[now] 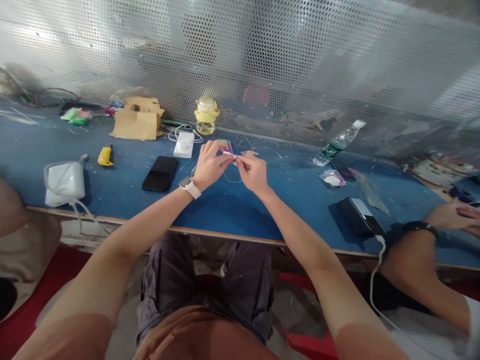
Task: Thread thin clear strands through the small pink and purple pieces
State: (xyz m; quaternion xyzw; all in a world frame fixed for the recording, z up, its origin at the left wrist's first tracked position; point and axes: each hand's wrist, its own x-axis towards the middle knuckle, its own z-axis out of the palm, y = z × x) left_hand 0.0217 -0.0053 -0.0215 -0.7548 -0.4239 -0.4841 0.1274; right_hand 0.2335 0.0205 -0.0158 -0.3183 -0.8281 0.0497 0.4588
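Fingers (216, 145) of the left hand (208, 165) and right hand (254, 171) pinch a small purple-and-white piece (230, 148) above the blue surface (236, 212); a thin strand (233, 181) curves below. Work looks under way: the piece isn't released yet, and I can't tell how much remains.

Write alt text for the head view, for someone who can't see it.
A person's left hand pinches a small purple item above a blue table, the right hand pinched close against it. A black phone lies to the left, a yellow bottle stands behind, a green-labelled bottle is at right, and another person's hand shows far right.
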